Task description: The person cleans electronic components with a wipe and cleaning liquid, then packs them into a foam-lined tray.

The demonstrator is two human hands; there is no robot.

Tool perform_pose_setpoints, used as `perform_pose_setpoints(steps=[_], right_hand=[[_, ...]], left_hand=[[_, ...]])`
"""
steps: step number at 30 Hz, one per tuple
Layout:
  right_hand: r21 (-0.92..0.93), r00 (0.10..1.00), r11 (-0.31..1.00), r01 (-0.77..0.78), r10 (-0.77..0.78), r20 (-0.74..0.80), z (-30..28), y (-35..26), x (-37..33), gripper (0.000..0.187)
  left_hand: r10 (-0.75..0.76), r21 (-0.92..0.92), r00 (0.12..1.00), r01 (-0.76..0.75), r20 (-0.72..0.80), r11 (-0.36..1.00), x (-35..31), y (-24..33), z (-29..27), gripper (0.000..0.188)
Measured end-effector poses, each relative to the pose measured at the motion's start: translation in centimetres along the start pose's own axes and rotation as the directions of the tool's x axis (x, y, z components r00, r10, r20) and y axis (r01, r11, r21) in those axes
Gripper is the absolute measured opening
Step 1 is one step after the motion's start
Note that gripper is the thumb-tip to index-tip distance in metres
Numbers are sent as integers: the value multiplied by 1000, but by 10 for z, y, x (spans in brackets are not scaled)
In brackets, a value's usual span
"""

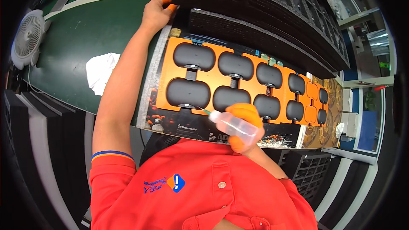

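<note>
My right hand (244, 123), in orange finger covers, is closed around a translucent squeeze bottle (237, 128). The bottle is tilted, its thin needle tip at the lower edge of a black oval case (188, 93). That case sits in the near left place of an orange holder (166, 76), which carries two rows of similar black cases (194, 56). At the far left, my left hand (158, 13) reaches to the corner of a large black tray (238, 1). Its orange-covered fingers are stretched apart against the corner; their tips are partly hidden.
A black stepped block (255, 38) lies behind the holder. On the green table (64, 55) are a crumpled white cloth (101, 71) and, at its left edge, a white fan (30, 38). Black racks (304, 172) stand below at right, and black panels (38, 123) at left.
</note>
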State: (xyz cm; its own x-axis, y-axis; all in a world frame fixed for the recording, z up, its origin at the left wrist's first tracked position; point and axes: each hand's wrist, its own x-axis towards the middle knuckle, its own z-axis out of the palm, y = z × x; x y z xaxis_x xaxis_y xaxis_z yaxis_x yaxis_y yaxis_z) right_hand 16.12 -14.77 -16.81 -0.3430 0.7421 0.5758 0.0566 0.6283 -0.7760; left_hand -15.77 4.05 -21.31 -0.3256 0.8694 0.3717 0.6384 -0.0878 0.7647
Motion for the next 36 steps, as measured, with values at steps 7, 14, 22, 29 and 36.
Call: perform_pose_setpoints(steps=[7, 14, 22, 29, 36], right_hand=[[84, 922, 984, -157, 176, -344, -43, 2, -34, 62], [-54, 959, 985, -164, 146, -243, -48, 0, -30, 44], [76, 829, 990, -121, 143, -541, -105, 10, -56, 52], [-5, 837, 974, -229, 194, -513, -111, 1, -48, 54], [-25, 801, 982, -187, 138, -583, -138, 11, -69, 51]], left_hand=[[-66, -75, 996, 70, 54, 995, 4, -9, -4, 28], [-88, -83, 995, 92, 54, 992, 1, -4, -3, 30], [-81, -176, 996, 88, 49, 980, 0, -11, -5, 27], [-106, 10, 990, 106, 96, 994, 12, -33, -18, 28], [65, -8, 998, -65, -18, 998, -5, -20, -6, 31]])
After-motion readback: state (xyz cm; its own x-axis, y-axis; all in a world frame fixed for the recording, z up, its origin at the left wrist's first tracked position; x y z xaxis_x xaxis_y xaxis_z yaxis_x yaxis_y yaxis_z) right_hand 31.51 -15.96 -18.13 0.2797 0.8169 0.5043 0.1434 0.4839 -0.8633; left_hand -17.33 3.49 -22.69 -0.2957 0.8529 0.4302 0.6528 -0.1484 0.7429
